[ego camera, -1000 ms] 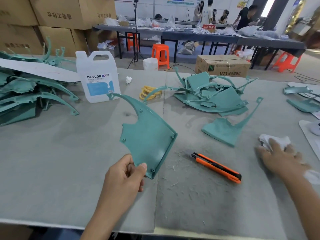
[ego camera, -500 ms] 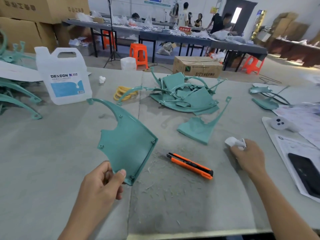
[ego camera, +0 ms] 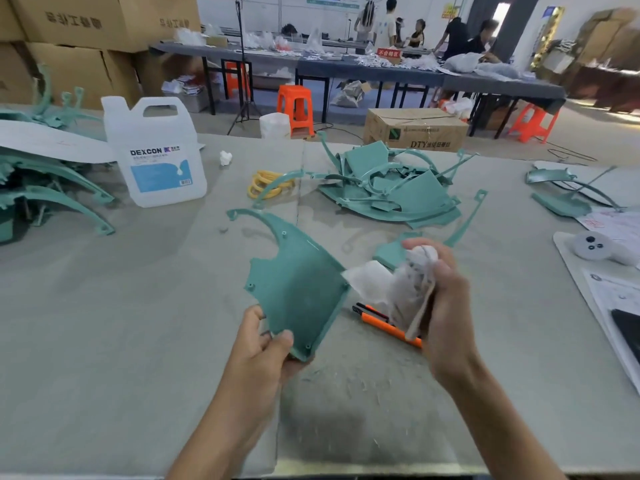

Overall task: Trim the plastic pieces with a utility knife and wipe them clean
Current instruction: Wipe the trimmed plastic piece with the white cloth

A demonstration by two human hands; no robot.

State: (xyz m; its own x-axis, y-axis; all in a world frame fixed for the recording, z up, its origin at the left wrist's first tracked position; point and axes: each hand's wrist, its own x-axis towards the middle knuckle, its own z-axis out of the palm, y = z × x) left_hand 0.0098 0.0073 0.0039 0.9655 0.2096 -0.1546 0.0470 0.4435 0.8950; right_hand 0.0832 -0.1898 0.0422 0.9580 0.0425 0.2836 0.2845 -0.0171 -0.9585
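My left hand (ego camera: 266, 355) pinches the lower corner of a teal plastic piece (ego camera: 294, 271), a flat panel with a long curved horn, held up over the table. My right hand (ego camera: 443, 296) grips a crumpled white cloth (ego camera: 398, 282) just right of the panel's edge. An orange and black utility knife (ego camera: 384, 325) lies on the table under the cloth, partly hidden by it. Another teal piece (ego camera: 391, 252) lies flat behind my right hand.
A heap of teal pieces (ego camera: 391, 188) sits mid-table, more at the left (ego camera: 52, 195) and far right (ego camera: 568, 195). A white DEXCON jug (ego camera: 156, 154) stands back left, yellow rings (ego camera: 266, 183) beside it. Papers, a white controller (ego camera: 595, 249) and a dark phone (ego camera: 628, 330) lie on the right. Plastic shavings litter the grey tabletop (ego camera: 104, 323).
My right hand lifted the white cloth off the table at the right and brought it left, up beside the teal piece. My left hand kept hold of the piece.
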